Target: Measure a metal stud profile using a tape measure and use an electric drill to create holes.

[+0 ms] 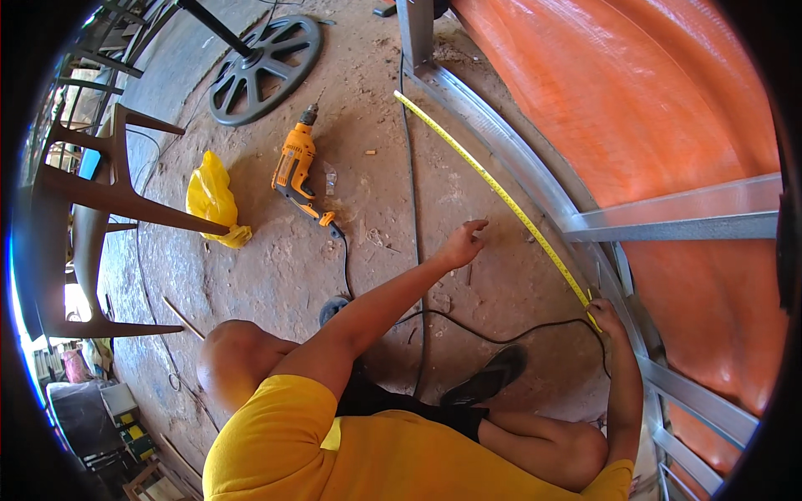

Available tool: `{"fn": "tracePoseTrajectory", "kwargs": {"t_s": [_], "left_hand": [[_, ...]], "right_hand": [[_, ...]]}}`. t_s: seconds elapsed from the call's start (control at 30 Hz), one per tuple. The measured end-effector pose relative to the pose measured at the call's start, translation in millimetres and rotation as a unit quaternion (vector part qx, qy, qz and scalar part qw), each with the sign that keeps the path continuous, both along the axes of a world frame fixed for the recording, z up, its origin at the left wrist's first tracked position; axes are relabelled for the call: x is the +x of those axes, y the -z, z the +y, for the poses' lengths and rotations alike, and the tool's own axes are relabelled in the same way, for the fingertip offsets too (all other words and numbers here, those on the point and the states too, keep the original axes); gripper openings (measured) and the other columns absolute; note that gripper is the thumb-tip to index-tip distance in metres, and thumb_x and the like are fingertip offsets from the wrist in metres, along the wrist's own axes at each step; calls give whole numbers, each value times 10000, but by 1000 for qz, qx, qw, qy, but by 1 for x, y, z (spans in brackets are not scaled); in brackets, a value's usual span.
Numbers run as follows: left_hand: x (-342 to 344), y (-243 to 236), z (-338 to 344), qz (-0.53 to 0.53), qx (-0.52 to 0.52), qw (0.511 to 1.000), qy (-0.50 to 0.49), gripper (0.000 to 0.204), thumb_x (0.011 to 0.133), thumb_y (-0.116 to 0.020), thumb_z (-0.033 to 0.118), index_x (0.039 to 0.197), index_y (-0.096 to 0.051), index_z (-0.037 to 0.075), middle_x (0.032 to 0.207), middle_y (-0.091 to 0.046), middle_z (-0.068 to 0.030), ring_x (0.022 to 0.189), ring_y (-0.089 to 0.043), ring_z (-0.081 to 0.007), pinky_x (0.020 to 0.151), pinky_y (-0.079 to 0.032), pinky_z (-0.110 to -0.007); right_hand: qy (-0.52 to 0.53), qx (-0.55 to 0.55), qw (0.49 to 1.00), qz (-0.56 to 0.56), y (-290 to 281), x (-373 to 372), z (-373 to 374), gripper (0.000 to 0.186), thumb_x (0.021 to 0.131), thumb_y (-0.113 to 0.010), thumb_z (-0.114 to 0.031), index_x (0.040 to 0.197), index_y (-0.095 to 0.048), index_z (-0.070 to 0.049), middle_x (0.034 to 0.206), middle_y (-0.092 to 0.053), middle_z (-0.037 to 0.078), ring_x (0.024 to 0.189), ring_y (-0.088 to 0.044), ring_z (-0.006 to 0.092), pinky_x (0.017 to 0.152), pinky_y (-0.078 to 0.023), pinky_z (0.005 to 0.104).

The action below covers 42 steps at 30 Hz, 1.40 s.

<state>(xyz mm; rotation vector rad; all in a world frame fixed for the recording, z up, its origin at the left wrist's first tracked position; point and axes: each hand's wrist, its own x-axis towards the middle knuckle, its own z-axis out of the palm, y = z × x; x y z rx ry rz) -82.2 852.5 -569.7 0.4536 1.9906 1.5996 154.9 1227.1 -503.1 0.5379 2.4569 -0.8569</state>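
Note:
A yellow measuring tape [501, 194] lies stretched out along the metal frame, running from the far middle down to my right hand [606, 317]. The fingers of that hand are closed on its near end, close to the frame's bottom rail [510, 142]. My left hand [462, 244] reaches forward over the floor, left of the tape and apart from it. Its fingers are loosely bent and apart, with nothing seen in them. Farther left an orange and black corded drill [294, 167] lies on the ground, its bit pointing away from me.
Black cables [415, 192] cross the dusty floor; one passes near my right hand. Orange sheeting [635, 100] hangs behind the metal frame at right. On the left are a yellow plastic bag [210, 196], a tipped brown chair [125, 196] and a round grey spoked base [284, 63].

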Motion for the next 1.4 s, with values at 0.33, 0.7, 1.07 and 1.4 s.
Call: {"fn": "tracePoseTrajectory", "kwargs": {"t_s": [0.33,0.7,1.07,1.4], "left_hand": [[3,2,0,15,-4,999,-38,383,770,-574,-6,1153,-571,-4,1073,-632,-156,863,-640,-224,757,-515,-305],[1,-2,-2,-4,-7,999,-33,393,765,-558,20,1157,-567,-9,1064,-635,-175,869,-644,-247,780,-512,-315],[-2,-6,17,-45,22,999,-6,427,805,-579,32,1227,-525,0,1080,-633,-105,803,-616,-149,658,-510,-264],[18,-8,6,-100,18,995,-25,403,763,-590,12,1165,-565,-8,1003,-658,-129,771,-626,-184,662,-514,-291]], "right_hand": [[42,-37,998,20,4,1,9,225,808,-550,-161,801,-644,43,644,-570,49,637,-537,132,590,-418,304],[38,-12,999,27,2,-7,11,228,776,-528,-150,759,-638,49,692,-596,138,725,-595,195,669,-443,333],[53,-12,998,17,-8,-38,-5,240,786,-532,-185,764,-646,25,713,-606,189,726,-615,254,668,-452,362],[46,-2,997,69,12,-7,8,206,773,-539,-138,757,-644,38,676,-600,163,671,-597,200,631,-447,341]]}}
